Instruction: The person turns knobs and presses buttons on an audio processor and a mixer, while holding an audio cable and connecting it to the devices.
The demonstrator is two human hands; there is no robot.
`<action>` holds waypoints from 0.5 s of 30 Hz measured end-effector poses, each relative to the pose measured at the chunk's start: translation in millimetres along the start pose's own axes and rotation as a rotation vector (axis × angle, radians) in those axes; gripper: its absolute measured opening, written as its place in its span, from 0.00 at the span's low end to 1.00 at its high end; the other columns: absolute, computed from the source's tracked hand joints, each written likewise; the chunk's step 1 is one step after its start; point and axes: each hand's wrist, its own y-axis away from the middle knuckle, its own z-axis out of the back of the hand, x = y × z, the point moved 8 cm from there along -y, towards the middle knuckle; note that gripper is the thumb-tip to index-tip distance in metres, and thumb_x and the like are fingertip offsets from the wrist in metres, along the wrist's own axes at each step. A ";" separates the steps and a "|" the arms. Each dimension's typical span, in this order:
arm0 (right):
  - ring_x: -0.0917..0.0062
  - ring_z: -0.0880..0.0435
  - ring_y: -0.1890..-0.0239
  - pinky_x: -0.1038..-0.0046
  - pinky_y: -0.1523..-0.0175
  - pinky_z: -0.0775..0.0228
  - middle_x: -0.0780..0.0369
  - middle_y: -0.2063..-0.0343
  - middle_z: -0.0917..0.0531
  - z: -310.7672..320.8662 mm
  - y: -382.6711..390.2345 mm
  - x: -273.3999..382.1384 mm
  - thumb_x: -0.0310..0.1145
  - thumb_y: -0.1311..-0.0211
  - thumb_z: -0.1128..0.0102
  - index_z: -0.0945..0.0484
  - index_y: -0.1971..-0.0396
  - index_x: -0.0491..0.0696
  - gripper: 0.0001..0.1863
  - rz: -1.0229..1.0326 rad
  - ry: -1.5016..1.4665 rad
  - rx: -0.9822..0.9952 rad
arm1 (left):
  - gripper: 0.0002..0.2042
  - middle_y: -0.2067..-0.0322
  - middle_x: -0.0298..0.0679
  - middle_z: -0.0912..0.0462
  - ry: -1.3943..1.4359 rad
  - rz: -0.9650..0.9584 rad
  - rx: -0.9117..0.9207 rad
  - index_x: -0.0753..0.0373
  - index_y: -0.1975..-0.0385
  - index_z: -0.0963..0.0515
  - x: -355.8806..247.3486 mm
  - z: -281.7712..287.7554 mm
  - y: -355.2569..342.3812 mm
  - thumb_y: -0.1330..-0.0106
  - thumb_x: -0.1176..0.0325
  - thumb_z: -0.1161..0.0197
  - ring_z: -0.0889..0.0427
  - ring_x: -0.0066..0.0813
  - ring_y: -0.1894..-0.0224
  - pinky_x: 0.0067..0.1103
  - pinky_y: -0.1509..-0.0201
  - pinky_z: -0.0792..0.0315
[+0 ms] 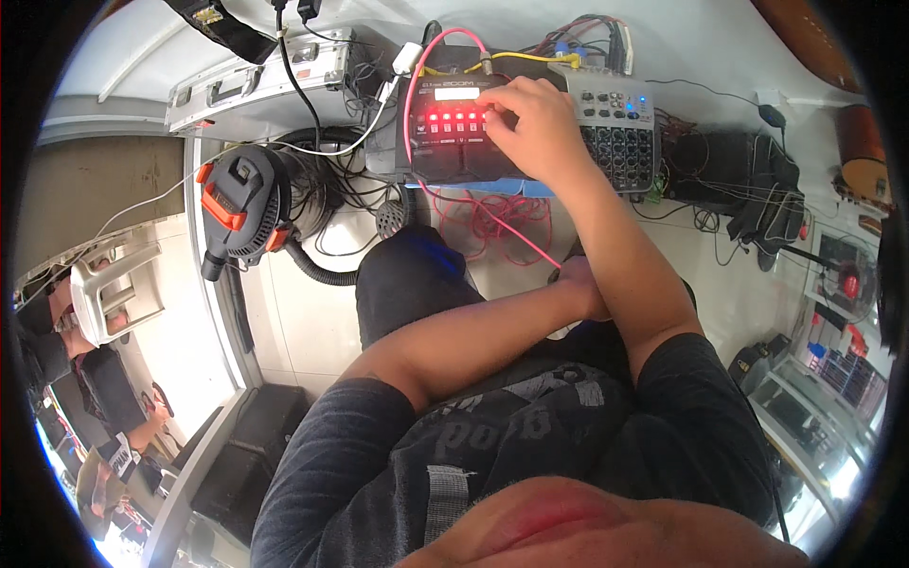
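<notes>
A black audio effects unit with a lit white display and a row of red lights lies in front of me. My right hand reaches onto it, thumb and index finger curled together just right of the display. What they pinch, if anything, is hidden under the fingers. A pink cable runs from a coil below the unit to my left hand, which sits low near my lap, under my right forearm. That hand seems closed around the cable's end; its fingers are partly hidden.
A grey-and-black audio mixer stands right of the unit. At left are a silver hard case, a black-and-orange vacuum cleaner and tangled black cables. A yellow cable crosses behind. Other people's legs and a white stool show far left.
</notes>
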 end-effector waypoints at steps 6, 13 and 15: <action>0.67 0.16 0.49 0.56 0.40 0.31 0.68 0.59 0.14 -0.8 1.8 10.0 0.35 0.33 0.31 0.06 0.49 0.63 0.15 0.029 0.020 0.043 | 0.35 0.21 0.38 0.26 -0.007 -0.025 0.000 0.43 0.22 0.26 4.7 -8.8 -4.2 0.26 0.36 0.38 0.29 0.45 0.20 0.39 0.19 0.32; 0.67 0.17 0.47 0.55 0.38 0.32 0.69 0.58 0.14 0.2 -4.5 13.6 0.37 0.33 0.31 0.06 0.49 0.65 0.15 0.004 0.108 0.113 | 0.35 0.21 0.39 0.27 0.013 -0.078 -0.045 0.44 0.22 0.26 7.8 -14.5 -10.4 0.26 0.37 0.38 0.30 0.46 0.19 0.40 0.16 0.36; 0.67 0.17 0.47 0.55 0.37 0.32 0.69 0.57 0.14 -1.5 -5.9 15.0 0.37 0.33 0.30 0.06 0.49 0.65 0.14 0.006 0.110 0.128 | 0.36 0.21 0.40 0.27 0.009 -0.098 -0.072 0.45 0.21 0.27 7.9 -15.4 -11.4 0.26 0.37 0.37 0.31 0.47 0.19 0.41 0.16 0.37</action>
